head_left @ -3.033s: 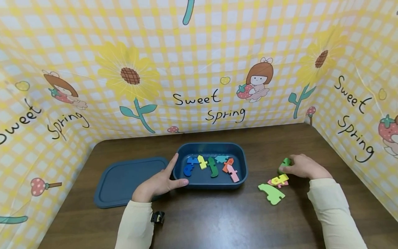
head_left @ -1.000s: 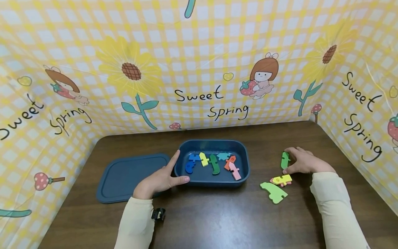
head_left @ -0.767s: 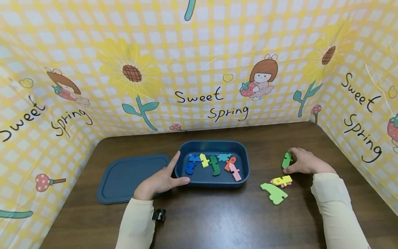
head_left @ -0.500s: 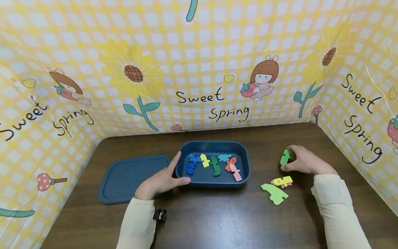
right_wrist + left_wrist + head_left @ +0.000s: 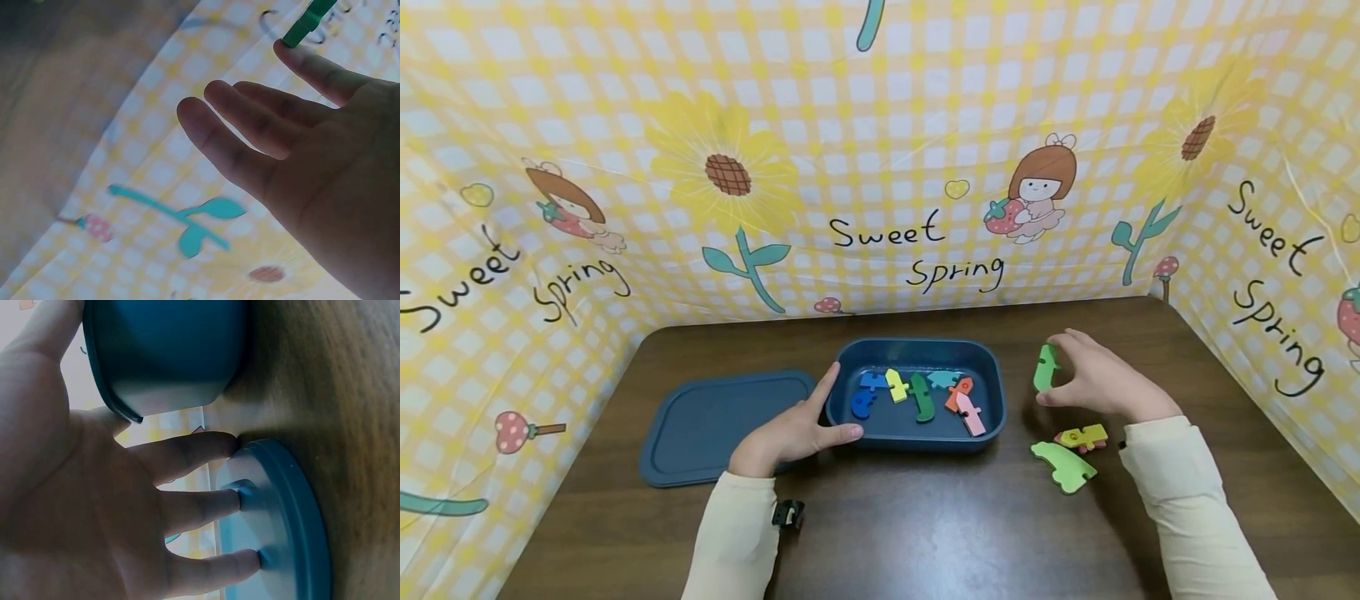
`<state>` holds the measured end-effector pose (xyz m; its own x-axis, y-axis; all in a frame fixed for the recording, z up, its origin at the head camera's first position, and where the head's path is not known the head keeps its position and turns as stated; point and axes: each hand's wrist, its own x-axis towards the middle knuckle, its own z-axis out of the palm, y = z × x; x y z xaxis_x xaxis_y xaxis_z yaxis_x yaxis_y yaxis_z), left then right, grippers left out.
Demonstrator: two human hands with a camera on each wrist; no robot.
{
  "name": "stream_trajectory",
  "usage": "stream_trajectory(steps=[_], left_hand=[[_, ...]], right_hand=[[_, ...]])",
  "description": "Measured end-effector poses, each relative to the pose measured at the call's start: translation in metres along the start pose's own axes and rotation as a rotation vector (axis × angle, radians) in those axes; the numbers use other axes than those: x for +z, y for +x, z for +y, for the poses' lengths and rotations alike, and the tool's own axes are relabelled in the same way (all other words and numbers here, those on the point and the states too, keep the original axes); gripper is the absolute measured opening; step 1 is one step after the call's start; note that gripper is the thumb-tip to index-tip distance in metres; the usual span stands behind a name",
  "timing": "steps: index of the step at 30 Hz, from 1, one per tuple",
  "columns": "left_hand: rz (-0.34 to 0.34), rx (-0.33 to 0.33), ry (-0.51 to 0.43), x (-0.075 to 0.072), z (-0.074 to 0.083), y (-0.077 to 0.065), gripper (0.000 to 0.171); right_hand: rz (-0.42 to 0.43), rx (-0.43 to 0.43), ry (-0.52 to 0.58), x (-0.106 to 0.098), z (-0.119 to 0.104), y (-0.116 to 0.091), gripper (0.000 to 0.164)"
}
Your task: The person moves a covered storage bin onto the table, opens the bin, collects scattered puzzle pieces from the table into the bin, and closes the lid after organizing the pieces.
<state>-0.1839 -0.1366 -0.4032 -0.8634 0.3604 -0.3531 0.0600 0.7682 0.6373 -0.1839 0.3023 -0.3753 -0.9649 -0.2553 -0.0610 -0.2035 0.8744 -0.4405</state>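
Note:
My right hand (image 5: 1101, 377) pinches a green puzzle piece (image 5: 1045, 368) between thumb and fingertips, raised to the right of the blue box (image 5: 917, 442). In the right wrist view the green piece's end meets a fingertip, while the other fingers extend free. My left hand (image 5: 790, 435) spreads its thumb and index finger against the box's left end. Its other fingers reach straight over the lid (image 5: 309, 519) in the left wrist view. Inside the box lie several coloured pieces, among them a dark green piece (image 5: 921, 398), a yellow piece (image 5: 896, 386) and a pink piece (image 5: 970, 414).
A light green piece (image 5: 1065, 467) lies on the table (image 5: 910, 533) right of the box. Beside it a yellow piece (image 5: 1084, 436) overlaps a pinkish one. The blue lid lies flat at the left. A checked cloth (image 5: 880, 125) walls the table's back and sides.
My right hand first worked at the green piece on the table behind the yellow one; now it has lifted it leftward toward the box. My left hand stays at the box.

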Motion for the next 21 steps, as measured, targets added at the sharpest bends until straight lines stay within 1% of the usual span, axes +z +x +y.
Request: stream_trajectory(steps=[8, 15, 19, 21], left_hand=[[0.000, 0.008, -0.001, 0.000, -0.001, 0.000, 0.104], [0.002, -0.009, 0.001, 0.000, -0.001, 0.000, 0.104], [0.002, -0.008, -0.004, 0.000, -0.002, -0.001, 0.104], [0.001, -0.005, -0.005, 0.000, -0.002, -0.001, 0.104]], right_hand=[[-0.022, -0.062, -0.035, 0.006, -0.039, 0.018, 0.093], [-0.067, -0.107, -0.075, 0.018, -0.070, 0.034, 0.090], [-0.090, -0.140, -0.093, 0.024, -0.088, 0.042, 0.089], [-0.110, -0.144, -0.096, 0.027, -0.094, 0.046, 0.090]])
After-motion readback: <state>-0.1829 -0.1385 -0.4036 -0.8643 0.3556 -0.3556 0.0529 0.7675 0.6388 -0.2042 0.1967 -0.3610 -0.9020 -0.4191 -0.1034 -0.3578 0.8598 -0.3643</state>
